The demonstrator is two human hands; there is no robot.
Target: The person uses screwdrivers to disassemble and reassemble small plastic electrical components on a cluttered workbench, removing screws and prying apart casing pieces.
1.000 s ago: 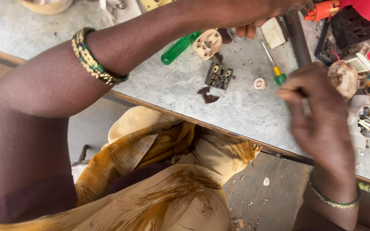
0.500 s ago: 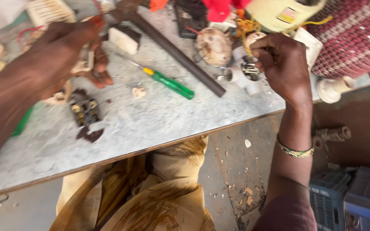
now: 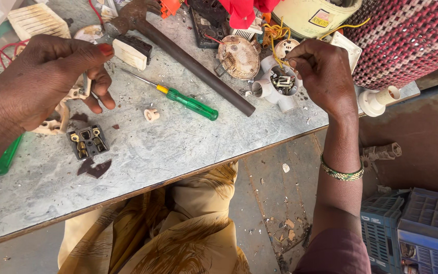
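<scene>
Head view. Left hand (image 3: 51, 81) clenched on a cream socket cover (image 3: 57, 119), thumb and fingers pinching its upper edge. Just below that grip, the black socket insert (image 3: 87, 142) lies loose on the bench (image 3: 143, 157), brown broken chips (image 3: 95, 168) beside it: stripping looks done, reassembly not begun. Right of the grip: green screwdriver (image 3: 183, 101), untouched. Right hand (image 3: 323, 71) pinches a yellow wire (image 3: 275, 48) over the white round junction box (image 3: 277, 86); judged mid-job.

Left hand (image 3: 51, 81): fingers pinch a cream socket cover (image 3: 62, 109).
Right hand (image 3: 320, 71): fingers in a white junction box (image 3: 277, 86).
Counter (image 3: 143, 152): green screwdriver (image 3: 188, 103), black socket insert (image 3: 87, 142).
</scene>
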